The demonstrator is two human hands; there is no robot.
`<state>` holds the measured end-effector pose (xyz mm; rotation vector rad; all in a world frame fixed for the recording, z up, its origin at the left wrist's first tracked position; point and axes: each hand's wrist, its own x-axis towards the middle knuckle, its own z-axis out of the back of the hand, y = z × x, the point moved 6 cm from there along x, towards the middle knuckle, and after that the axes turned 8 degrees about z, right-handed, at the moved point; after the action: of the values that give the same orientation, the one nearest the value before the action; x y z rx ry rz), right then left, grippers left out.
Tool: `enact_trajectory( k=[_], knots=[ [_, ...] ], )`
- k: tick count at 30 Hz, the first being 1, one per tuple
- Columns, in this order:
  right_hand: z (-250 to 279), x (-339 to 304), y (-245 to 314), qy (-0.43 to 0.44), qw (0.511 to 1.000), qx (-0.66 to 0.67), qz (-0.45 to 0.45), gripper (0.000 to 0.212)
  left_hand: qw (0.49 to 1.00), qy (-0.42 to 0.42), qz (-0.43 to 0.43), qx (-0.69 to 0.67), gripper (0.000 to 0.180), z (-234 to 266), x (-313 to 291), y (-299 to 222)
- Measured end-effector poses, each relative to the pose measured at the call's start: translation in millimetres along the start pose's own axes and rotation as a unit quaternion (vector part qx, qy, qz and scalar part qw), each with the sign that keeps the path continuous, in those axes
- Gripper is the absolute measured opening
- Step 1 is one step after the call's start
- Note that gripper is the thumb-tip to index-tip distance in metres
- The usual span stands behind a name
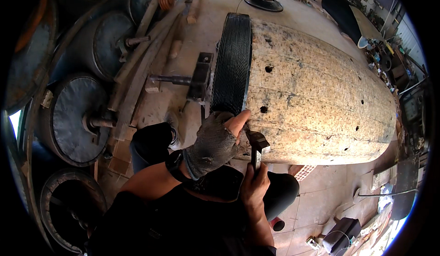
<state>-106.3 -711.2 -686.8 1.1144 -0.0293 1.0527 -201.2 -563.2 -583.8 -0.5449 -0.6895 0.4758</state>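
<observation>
The large pale wooden roller point(316, 91) is seen lying ahead of both hands and to their right, its surface marked by dark holes and lengthwise seams. Around its left end a band of black cord point(231, 63) is wound in close turns. The lower part of this band is met by the left hand point(211, 141), which is covered by a dark grey glove with one bare digit left uncovered and pointed toward the wood. The gloved fingers are curled, but whether anything is gripped by them cannot be told, as their undersides are hidden. By the right hand point(255, 185), bare and closed, a hammer point(257, 148) is gripped by its handle, just below the roller's near left part; its head is held up just beside the left hand's fingers, and contact with the wood cannot be made out. Beyond the band, a dark spool point(263, 2) is set on the floor point(211, 31), with a thin strand seen between the two. To the left, a metal shaft point(172, 79) is joined to a block point(200, 77) beside the roller's end
</observation>
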Motion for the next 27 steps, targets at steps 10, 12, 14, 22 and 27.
enact_trajectory(
  k=[10,12,14,22,27],
  knots=[
    [7.6,10.0,18.3,0.029,0.999,-0.026,0.032,0.022,0.989,-0.112,-0.014,0.093,0.070,-4.2,4.0,-11.6],
    [13.4,8.3,20.9,0.000,0.999,-0.008,0.042,0.020,0.986,-0.111,-0.003,0.127,0.071,-5.5,5.0,-12.5],
    [14.4,7.8,24.6,0.009,0.999,-0.020,0.038,0.020,0.980,-0.133,-0.037,0.140,0.072,-7.7,3.2,-12.7],
    [36.3,3.9,28.0,-0.109,0.987,0.094,0.073,0.017,0.966,-0.181,-0.158,0.096,0.059,9.9,-47.3,-17.0],
    [9.3,10.3,12.0,0.034,0.999,-0.031,-0.028,0.022,0.972,0.137,-0.113,0.152,0.030,-51.1,-114.9,21.0]
  ],
)
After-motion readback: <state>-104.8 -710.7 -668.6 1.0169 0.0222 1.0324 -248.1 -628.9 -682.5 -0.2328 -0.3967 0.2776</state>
